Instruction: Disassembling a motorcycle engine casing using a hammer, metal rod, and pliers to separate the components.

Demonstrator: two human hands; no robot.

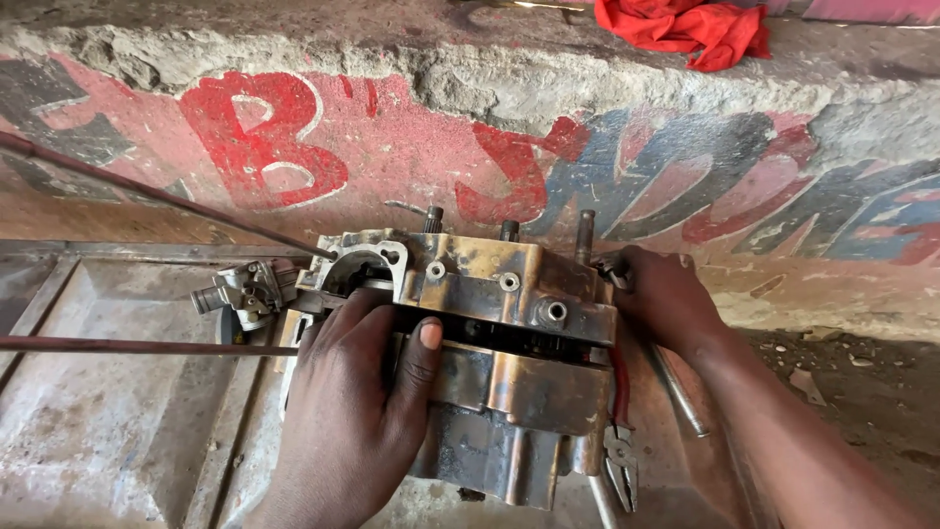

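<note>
Engine case (499,362) sits on the metal tray (88,392), hard against the painted wall (392,127). Your left hand (357,392) lies flat on its front face, fingers spread, pressing rather than clasping. Your right hand (666,294) is wrapped around the case's right edge by a stud (585,235). Keep the left palm bearing down so the case cannot rock. Pliers (620,460) crowd the right side, two rods (147,345) and a carburettor (245,291) the left; open room lies toward you.

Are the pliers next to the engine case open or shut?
Slightly open. The pliers lie beside the engine case, below the right hand, and a narrow gap shows between the tips of their jaws.
</note>
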